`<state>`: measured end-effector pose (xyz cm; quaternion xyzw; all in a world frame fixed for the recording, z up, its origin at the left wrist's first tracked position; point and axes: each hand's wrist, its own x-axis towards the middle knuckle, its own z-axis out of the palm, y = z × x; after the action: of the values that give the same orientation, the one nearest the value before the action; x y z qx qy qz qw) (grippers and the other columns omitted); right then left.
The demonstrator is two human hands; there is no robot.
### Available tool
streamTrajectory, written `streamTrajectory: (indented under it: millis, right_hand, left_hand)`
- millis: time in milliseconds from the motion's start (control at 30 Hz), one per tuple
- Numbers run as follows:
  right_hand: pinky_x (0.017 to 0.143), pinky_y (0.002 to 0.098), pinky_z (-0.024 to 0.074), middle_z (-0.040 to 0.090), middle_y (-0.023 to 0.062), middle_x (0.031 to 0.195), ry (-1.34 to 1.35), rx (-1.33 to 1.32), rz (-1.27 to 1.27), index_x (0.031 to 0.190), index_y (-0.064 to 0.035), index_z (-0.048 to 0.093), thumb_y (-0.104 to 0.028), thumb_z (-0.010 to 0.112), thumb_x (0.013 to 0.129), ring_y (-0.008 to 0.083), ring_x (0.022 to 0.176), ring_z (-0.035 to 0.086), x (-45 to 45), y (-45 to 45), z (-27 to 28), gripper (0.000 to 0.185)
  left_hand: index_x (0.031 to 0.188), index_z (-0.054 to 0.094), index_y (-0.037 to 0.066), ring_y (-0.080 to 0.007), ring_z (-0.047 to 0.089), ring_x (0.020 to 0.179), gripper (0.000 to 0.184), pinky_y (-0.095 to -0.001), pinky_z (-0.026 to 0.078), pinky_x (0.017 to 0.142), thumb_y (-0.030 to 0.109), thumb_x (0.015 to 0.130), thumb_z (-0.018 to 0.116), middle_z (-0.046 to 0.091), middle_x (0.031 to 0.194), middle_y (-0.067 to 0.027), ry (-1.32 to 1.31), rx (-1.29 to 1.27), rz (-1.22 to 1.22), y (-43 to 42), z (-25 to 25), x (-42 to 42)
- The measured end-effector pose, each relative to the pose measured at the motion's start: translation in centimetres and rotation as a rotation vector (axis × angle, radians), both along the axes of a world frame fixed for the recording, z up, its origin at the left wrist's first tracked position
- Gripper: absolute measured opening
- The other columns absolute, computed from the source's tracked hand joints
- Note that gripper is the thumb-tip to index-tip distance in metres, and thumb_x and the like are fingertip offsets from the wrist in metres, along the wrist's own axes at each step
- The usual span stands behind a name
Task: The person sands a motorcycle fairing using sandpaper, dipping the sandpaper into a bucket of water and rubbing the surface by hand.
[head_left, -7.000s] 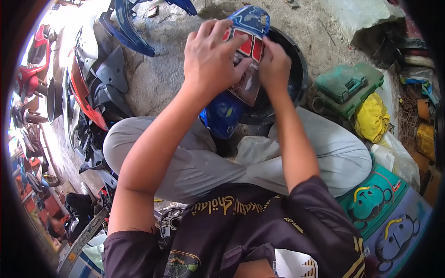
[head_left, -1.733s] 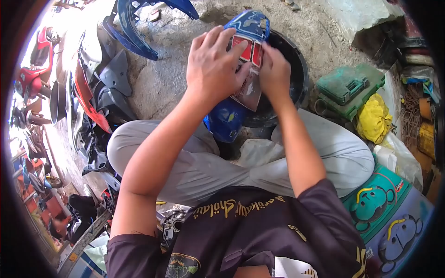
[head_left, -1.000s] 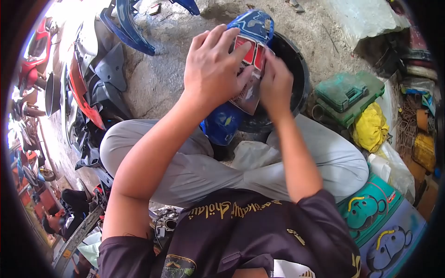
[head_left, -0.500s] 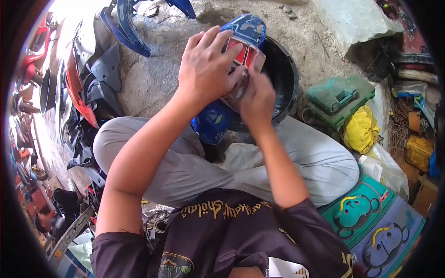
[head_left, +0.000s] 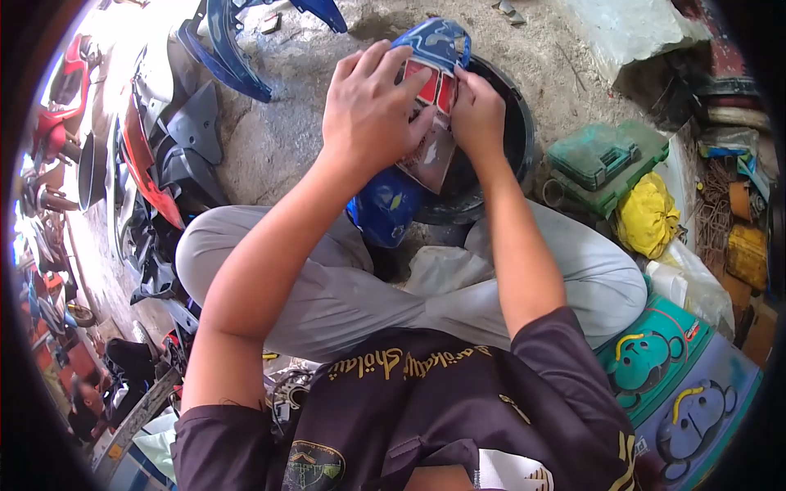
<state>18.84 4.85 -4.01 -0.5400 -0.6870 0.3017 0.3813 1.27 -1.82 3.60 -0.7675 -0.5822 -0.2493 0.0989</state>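
Observation:
A motorcycle body panel [head_left: 434, 155], blue at both ends with red patches and a scuffed grey section, lies over the black tub [head_left: 517, 155] in front of my crossed legs. My left hand [head_left: 368, 106] grips the panel's left side, fingers extended over it and the thumb on its face. At the panel's upper right edge is my right hand [head_left: 479, 110], its thumb and fingers pinched against the red patch. Whatever those fingers hold, if anything, is too small or hidden to make out.
Blue panels [head_left: 221, 57] lie on the concrete floor at upper left, beside a stack of black and red fairings [head_left: 176, 155]. To the right are a green tool case [head_left: 602, 159], a yellow bag [head_left: 647, 214] and a whitish slab [head_left: 626, 37].
My right hand has moved up along the panel, from its lower grey part to the upper right edge. The left hand keeps nearly the same place on the panel.

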Motion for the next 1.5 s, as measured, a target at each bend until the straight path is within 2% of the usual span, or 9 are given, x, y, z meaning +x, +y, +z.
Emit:
streamTrajectory:
  millis: [133,367,567,600,733,833,867,1000,1500]
  right_hand:
    - [0.096,0.0495,0.0587,0.075,0.0292,0.115,0.082,0.091,-0.064,0.124,0.0050,0.075,-0.012,0.053,0.108,0.0465,0.110,0.074,-0.5,-6.9,-0.4,0.032]
    - [0.094,0.0495,0.0587,0.074,0.0303,0.119,-0.136,0.086,-0.075,0.124,0.0046,0.075,-0.007,0.054,0.103,0.0472,0.109,0.073,-0.4,-0.7,-0.7,0.032]
    - [0.095,0.0419,0.0592,0.077,0.0255,0.114,0.107,0.269,-0.097,0.125,0.0026,0.075,-0.006,0.057,0.107,0.0386,0.109,0.077,-0.4,-3.5,-1.7,0.028]
    - [0.095,0.0493,0.0588,0.075,0.0300,0.115,0.078,0.183,-0.085,0.125,0.0024,0.074,-0.007,0.055,0.105,0.0451,0.109,0.075,-0.3,-2.1,-1.4,0.029]
    - [0.088,0.0480,0.0610,0.077,0.0285,0.106,0.084,-0.026,-0.173,0.118,0.0014,0.076,-0.011,0.059,0.104,0.0449,0.102,0.077,-0.4,-1.2,-0.6,0.026]
    - [0.087,0.0391,0.0613,0.080,0.0264,0.103,0.092,0.277,-0.165,0.116,0.0024,0.078,-0.011,0.061,0.105,0.0308,0.100,0.081,-1.0,-4.3,-1.6,0.024]
    - [0.086,0.0497,0.0600,0.076,0.0294,0.106,0.107,0.327,-0.149,0.109,0.0024,0.078,-0.009,0.060,0.102,0.0452,0.099,0.076,-0.8,-3.7,-1.8,0.023]
    - [0.088,0.0521,0.0592,0.077,0.0270,0.103,-0.023,0.201,-0.118,0.110,0.0014,0.079,-0.006,0.061,0.099,0.0460,0.096,0.075,0.0,1.1,-1.6,0.023]
    - [0.079,0.0548,0.0562,0.072,0.0244,0.094,-0.005,0.385,-0.094,0.112,0.0001,0.078,-0.004,0.061,0.098,0.0462,0.088,0.072,-0.6,-2.0,-2.0,0.023]
  left_hand:
    - [0.119,0.079,0.015,-0.0336,0.060,0.135,0.042,-0.0489,0.045,0.114,0.038,0.084,0.081,0.070,0.136,-0.0135,-0.012,0.015,0.000,0.1,-0.4,0.0]
    - [0.119,0.081,0.018,-0.0326,0.061,0.135,0.040,-0.0492,0.047,0.112,0.037,0.084,0.083,0.069,0.137,-0.0104,0.008,-0.024,0.010,0.0,0.2,0.1]
    - [0.120,0.081,0.018,-0.0318,0.062,0.134,0.040,-0.0489,0.047,0.111,0.036,0.084,0.083,0.070,0.136,-0.0098,0.010,-0.007,0.012,0.1,0.1,0.2]
    - [0.120,0.081,0.018,-0.0317,0.062,0.134,0.040,-0.0488,0.047,0.111,0.036,0.084,0.083,0.070,0.136,-0.0098,0.015,-0.013,0.008,0.1,0.2,0.2]
    - [0.119,0.081,0.016,-0.0325,0.061,0.134,0.041,-0.0489,0.046,0.113,0.037,0.084,0.082,0.070,0.134,-0.0114,0.002,-0.006,-0.001,0.0,0.0,0.0]
    - [0.119,0.081,0.018,-0.0318,0.062,0.134,0.040,-0.0493,0.047,0.112,0.036,0.083,0.084,0.070,0.137,-0.0098,-0.003,-0.007,0.017,0.3,-0.1,0.1]
    - [0.119,0.081,0.018,-0.0318,0.062,0.134,0.040,-0.0492,0.047,0.112,0.036,0.083,0.084,0.070,0.137,-0.0098,-0.002,-0.003,0.019,0.3,-0.1,0.1]
    - [0.119,0.082,0.018,-0.0317,0.062,0.134,0.039,-0.0491,0.047,0.112,0.036,0.084,0.082,0.070,0.136,-0.0095,0.003,-0.019,0.016,0.1,0.2,0.2]
    - [0.117,0.082,0.018,-0.0311,0.061,0.135,0.038,-0.0481,0.047,0.112,0.037,0.084,0.083,0.070,0.136,-0.0086,0.003,0.006,0.029,0.2,-0.3,0.3]
